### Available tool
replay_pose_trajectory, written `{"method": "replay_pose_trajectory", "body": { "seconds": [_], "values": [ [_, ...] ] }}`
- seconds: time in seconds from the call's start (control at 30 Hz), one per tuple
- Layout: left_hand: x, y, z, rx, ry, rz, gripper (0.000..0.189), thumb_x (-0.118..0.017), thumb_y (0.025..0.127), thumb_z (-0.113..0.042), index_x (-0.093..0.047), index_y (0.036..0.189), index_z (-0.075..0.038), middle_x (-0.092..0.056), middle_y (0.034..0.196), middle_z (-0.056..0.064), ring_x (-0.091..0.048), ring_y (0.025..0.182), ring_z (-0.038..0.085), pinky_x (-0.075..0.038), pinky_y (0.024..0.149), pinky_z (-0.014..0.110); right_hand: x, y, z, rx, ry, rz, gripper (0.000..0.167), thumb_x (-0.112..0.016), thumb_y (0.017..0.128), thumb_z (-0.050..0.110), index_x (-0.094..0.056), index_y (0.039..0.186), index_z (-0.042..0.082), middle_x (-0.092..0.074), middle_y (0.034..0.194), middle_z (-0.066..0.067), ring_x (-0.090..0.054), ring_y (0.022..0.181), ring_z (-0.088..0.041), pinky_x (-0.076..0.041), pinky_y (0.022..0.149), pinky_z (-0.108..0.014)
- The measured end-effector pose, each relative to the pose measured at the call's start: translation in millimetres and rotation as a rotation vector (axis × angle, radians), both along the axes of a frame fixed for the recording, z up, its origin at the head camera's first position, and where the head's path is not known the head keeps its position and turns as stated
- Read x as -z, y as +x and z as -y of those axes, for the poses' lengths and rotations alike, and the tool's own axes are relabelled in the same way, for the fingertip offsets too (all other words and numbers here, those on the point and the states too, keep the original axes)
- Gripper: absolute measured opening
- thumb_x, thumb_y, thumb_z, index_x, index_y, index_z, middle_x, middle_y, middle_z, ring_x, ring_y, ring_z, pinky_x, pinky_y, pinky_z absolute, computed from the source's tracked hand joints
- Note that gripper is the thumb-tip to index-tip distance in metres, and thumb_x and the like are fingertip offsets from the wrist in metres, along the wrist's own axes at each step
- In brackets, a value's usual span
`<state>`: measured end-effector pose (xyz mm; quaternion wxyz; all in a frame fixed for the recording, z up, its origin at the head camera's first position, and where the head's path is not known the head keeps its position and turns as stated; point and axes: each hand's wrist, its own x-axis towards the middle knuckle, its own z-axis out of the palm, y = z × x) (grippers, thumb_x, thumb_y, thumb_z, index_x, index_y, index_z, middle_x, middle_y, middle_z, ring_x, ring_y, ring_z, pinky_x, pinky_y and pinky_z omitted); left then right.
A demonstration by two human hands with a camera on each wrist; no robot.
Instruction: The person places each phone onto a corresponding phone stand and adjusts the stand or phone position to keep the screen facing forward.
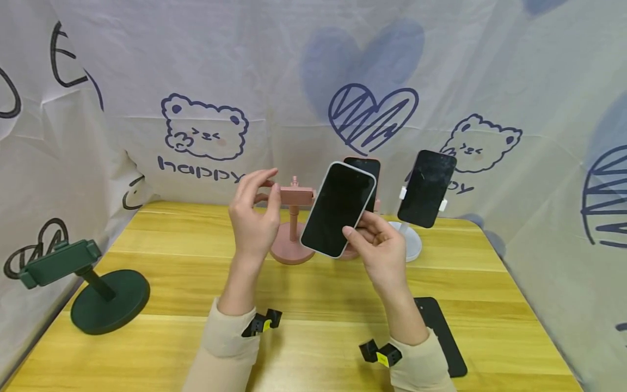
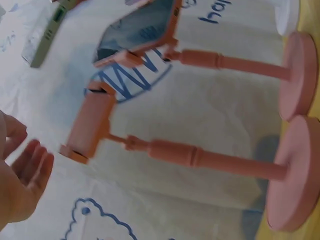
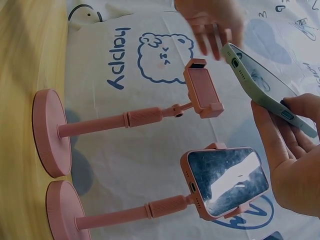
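My right hand (image 1: 384, 247) pinches a smartphone (image 1: 338, 209) by its lower edge, thumb on the dark screen and fingers behind. Its pale green case (image 3: 260, 90) shows in the right wrist view. My left hand (image 1: 256, 215) is raised with fingers bent loosely and nothing in its grasp. Just beside the left fingertips is the bare clamp of a pink phone stand (image 1: 293, 226); in the left wrist view a small gap separates them. Partly hidden behind the held phone, a second pink stand (image 3: 165, 206) carries a phone in an orange-pink case (image 3: 227, 180).
At the right back, a white stand (image 1: 411, 242) holds a black phone (image 1: 428, 188). A dark green stand (image 1: 109, 299) with a bare clamp is at the left. Near my right forearm a dark phone (image 1: 443, 337) lies flat. A printed cloth (image 1: 294, 71) hangs behind the wooden table (image 1: 313, 337).
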<state>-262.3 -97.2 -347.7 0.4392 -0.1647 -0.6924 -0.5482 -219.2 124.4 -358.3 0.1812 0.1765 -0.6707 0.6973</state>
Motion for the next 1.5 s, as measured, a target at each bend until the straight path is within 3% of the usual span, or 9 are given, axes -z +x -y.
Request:
{"method": "replay_pose_trajectory", "body": {
  "seconds": [0.07,0.13,0.27,0.4,0.63,1.07,1.27,1.5],
  "values": [
    [4.5,-4.3,4.3,-0.040,0.000,0.056,0.028,-0.067,0.098,0.001,-0.070,0.126,0.002,-0.065,0.128,0.017,-0.064,0.112,0.030,-0.061,0.090,0.037,-0.4,0.4,1,-0.001,-0.006,-0.002,0.033,-0.070,0.092,-0.014,-0.065,0.125,-0.013,-0.073,0.105,-0.007,-0.076,0.093,-0.014,-0.063,0.080,-0.029],
    [8.0,-7.3,7.9,-0.037,0.001,0.136,0.030,-0.067,0.099,0.000,-0.069,0.129,0.001,-0.063,0.132,0.016,-0.061,0.117,0.031,-0.060,0.093,0.042,-0.7,0.8,2,-0.003,-0.013,-0.003,0.033,-0.070,0.092,-0.014,-0.065,0.124,-0.013,-0.073,0.105,-0.004,-0.076,0.093,-0.013,-0.063,0.081,-0.029],
    [12.5,-10.8,12.2,0.028,0.012,0.275,0.032,-0.066,0.101,-0.004,-0.066,0.134,-0.001,-0.061,0.134,0.016,-0.061,0.120,0.029,-0.059,0.098,0.044,-1.0,1.2,3,-0.007,-0.027,0.000,0.033,-0.069,0.092,-0.015,-0.064,0.124,-0.014,-0.073,0.103,0.000,-0.076,0.092,-0.013,-0.063,0.080,-0.029],
    [14.0,-11.0,13.8,0.087,0.016,0.335,0.030,-0.066,0.103,-0.010,-0.067,0.131,0.000,-0.064,0.128,0.016,-0.065,0.118,0.028,-0.060,0.097,0.043,-1.9,1.6,5,-0.005,-0.038,0.006,0.034,-0.069,0.092,-0.015,-0.064,0.125,-0.015,-0.073,0.102,0.001,-0.076,0.091,-0.013,-0.063,0.081,-0.029],
    [12.7,-9.8,14.4,0.133,0.009,0.366,0.027,-0.071,0.100,-0.010,-0.070,0.125,0.001,-0.067,0.123,0.014,-0.066,0.115,0.027,-0.060,0.095,0.039,-4.0,2.7,5,-0.001,-0.064,0.016,0.035,-0.068,0.091,-0.017,-0.063,0.125,-0.016,-0.073,0.102,0.001,-0.075,0.091,-0.013,-0.063,0.083,-0.028],
    [11.8,-10.6,19.0,0.109,-0.016,0.389,0.027,-0.071,0.099,-0.012,-0.075,0.124,-0.002,-0.071,0.119,0.014,-0.067,0.113,0.027,-0.060,0.095,0.041,-10.1,-0.1,8,-0.003,-0.080,0.027,0.035,-0.068,0.092,-0.016,-0.062,0.126,-0.015,-0.073,0.103,-0.001,-0.074,0.092,-0.014,-0.063,0.082,-0.029],
    [9.3,-10.4,26.8,0.152,-0.048,0.440,0.032,-0.072,0.098,-0.011,-0.072,0.129,-0.003,-0.069,0.123,0.014,-0.066,0.117,0.028,-0.058,0.099,0.041,-24.8,-10.8,15,-0.043,-0.083,0.002,0.033,-0.069,0.093,-0.013,-0.062,0.125,-0.012,-0.073,0.103,-0.004,-0.075,0.091,-0.016,-0.064,0.077,-0.032],
    [7.5,-8.2,34.3,0.211,-0.073,0.507,0.039,-0.071,0.098,-0.004,-0.067,0.136,-0.004,-0.065,0.130,0.014,-0.064,0.122,0.027,-0.056,0.101,0.034,-44.3,-34.2,28,-0.072,-0.065,-0.003,0.028,-0.071,0.096,-0.005,-0.062,0.123,-0.007,-0.071,0.104,-0.006,-0.074,0.086,-0.015,-0.065,0.074,-0.033]
  ]
}}
